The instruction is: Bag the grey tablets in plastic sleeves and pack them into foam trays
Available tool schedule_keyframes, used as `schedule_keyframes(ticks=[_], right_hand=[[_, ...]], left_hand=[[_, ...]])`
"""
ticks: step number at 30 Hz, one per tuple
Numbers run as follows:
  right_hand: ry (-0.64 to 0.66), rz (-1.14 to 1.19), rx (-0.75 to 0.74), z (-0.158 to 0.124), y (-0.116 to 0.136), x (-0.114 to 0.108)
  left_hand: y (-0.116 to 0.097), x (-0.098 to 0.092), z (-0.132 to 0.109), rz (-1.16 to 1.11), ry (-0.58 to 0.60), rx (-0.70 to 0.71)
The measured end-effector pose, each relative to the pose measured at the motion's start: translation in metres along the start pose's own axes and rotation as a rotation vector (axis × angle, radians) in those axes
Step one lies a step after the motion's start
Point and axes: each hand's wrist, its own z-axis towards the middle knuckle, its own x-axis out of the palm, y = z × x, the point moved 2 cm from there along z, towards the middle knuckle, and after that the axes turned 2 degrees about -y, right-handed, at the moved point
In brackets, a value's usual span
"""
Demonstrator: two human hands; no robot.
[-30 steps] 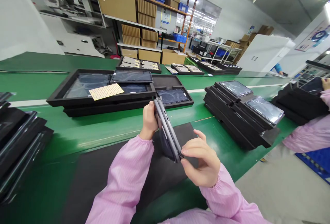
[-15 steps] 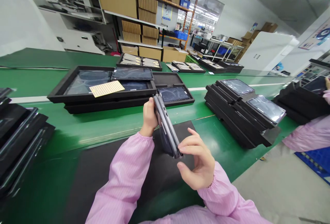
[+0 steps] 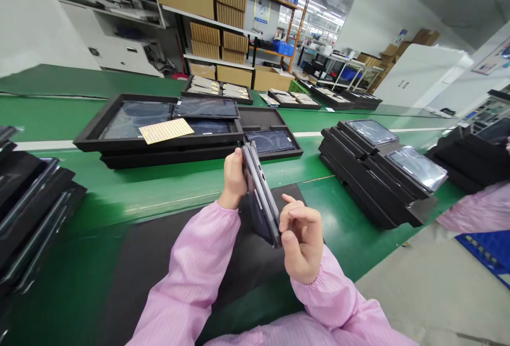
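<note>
My left hand (image 3: 234,178) grips the far end of a dark tablet (image 3: 261,197), held on edge and tilted above the black mat (image 3: 159,255). Two layers show along its side, perhaps two tablets face to face; I cannot tell for sure. Small port openings are visible on the upper edge. At the near lower corner, the thumb and forefinger of my right hand (image 3: 302,239) are closed on the edge, with the other fingers curled and one raised.
Beyond the mat, black trays (image 3: 131,155) hold tablets and a yellow sticker sheet (image 3: 166,131). Stacked trays with tablets stand at right (image 3: 358,176) and left (image 3: 35,202). A co-worker's pink sleeve (image 3: 478,208) is at far right. Trays of pale parts (image 3: 217,89) sit farther back.
My right thumb has come up to the tablet's corner, and its fingers have drawn together there. My left hand keeps its hold. The view has shifted slightly.
</note>
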Motion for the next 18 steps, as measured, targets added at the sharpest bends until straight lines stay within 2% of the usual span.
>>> schedule_keyframes(ticks=[5,11,15,18], right_hand=[[-0.081,0.057,0.103,0.001,0.002,-0.004],[-0.163,-0.118,0.045,0.008,-0.003,-0.023],[-0.171,-0.141,-0.017,0.006,-0.005,-0.030],[-0.112,-0.121,0.018,0.002,-0.002,-0.024]], left_hand=[[0.001,-0.001,0.002,0.022,-0.027,-0.016],[0.001,-0.004,0.006,0.006,-0.051,-0.025],[0.001,-0.005,0.007,0.013,-0.044,-0.046],[0.000,-0.004,0.006,0.024,-0.041,-0.030]])
